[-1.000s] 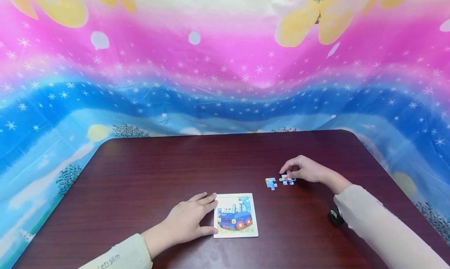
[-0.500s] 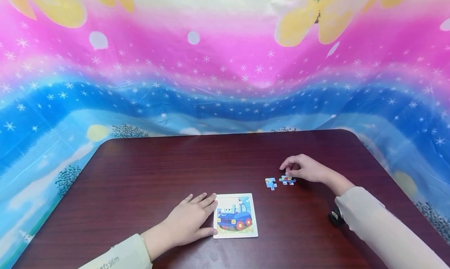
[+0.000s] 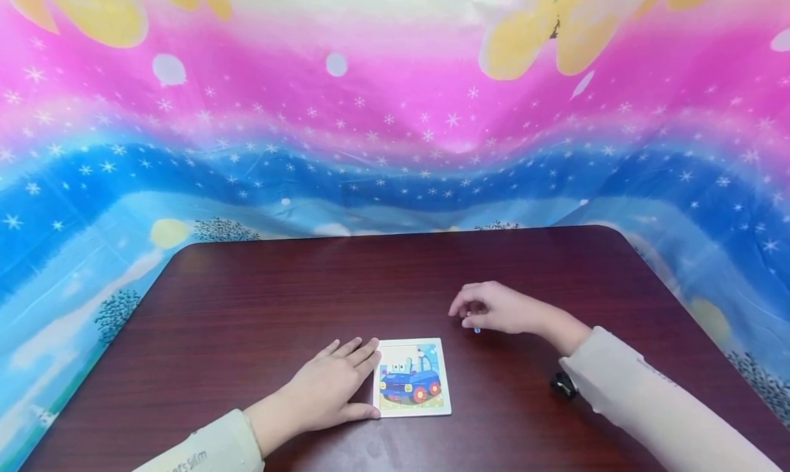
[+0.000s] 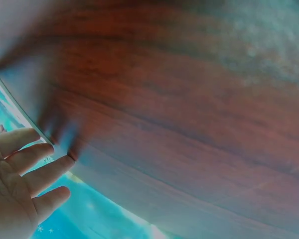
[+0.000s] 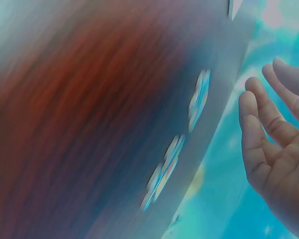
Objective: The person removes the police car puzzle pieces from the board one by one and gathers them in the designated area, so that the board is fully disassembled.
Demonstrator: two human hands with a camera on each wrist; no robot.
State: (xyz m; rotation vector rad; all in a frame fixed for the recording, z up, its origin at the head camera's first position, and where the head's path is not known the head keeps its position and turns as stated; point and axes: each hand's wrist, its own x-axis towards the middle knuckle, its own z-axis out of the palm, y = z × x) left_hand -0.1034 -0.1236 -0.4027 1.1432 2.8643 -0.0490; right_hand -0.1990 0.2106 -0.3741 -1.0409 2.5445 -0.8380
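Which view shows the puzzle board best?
The head view: the whole puzzle board with its blue car picture lies on the table, the left hand resting against its left edge. The left wrist view shows only one blurred edge. The right wrist view shows just a corner.

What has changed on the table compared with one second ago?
The right hand moved left, from the right loose puzzle piece to above the left loose piece; it holds neither. The left hand stays flat beside the puzzle board, which has not moved.
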